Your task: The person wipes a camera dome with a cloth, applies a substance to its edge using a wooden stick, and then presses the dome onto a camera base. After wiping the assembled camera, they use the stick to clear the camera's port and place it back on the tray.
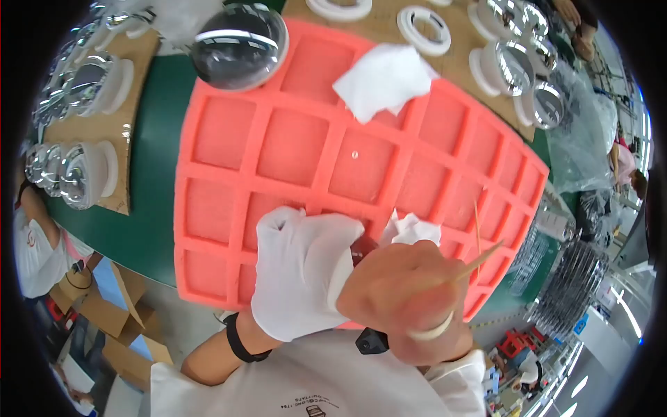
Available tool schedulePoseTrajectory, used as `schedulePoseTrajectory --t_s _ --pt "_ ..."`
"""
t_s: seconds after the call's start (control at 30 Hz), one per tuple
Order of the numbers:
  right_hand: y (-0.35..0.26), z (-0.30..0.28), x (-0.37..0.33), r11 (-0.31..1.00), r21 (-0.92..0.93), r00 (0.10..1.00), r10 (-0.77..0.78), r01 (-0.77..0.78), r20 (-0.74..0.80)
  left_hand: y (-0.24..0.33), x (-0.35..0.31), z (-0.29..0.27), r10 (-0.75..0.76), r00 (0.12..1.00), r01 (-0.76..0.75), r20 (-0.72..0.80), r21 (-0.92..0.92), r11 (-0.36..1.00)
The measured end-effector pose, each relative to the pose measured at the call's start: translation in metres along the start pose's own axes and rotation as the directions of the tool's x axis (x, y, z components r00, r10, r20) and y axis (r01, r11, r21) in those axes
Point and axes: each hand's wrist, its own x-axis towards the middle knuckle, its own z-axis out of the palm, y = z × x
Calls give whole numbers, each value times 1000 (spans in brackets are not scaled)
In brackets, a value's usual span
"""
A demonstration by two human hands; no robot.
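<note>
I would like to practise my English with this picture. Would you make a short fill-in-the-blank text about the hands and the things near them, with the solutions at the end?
1. The left hand wears a ____ glove.
2. A black band goes around the ____ wrist.
3. Of the two hands, the ____ one has a pale stick jutting from it.
4. The pink tray lies on a table whose top is ____.

Missing words: white; left; right; green.

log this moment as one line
left hand: gloved; right hand: bare, holding pale stick; below: pink tray; on it: white wipes; tray corner: shiny dome
</note>
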Motion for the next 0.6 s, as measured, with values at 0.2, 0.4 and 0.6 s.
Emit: schedulePoseTrajectory --t_s 0.2,0.4,0.6 --pt "2 -12 28 636 771 1000 7 -25 27 2 -2 -1 -76 986 74 149 23 997" --pt "0 -3 31 706 705 992 29 66 -121 2 -4 2 -57 994 55 92 28 998" --pt "-2 4 33 658 749 955 261 -69 -141 5 -1 0 -41 993 36 109 54 998"
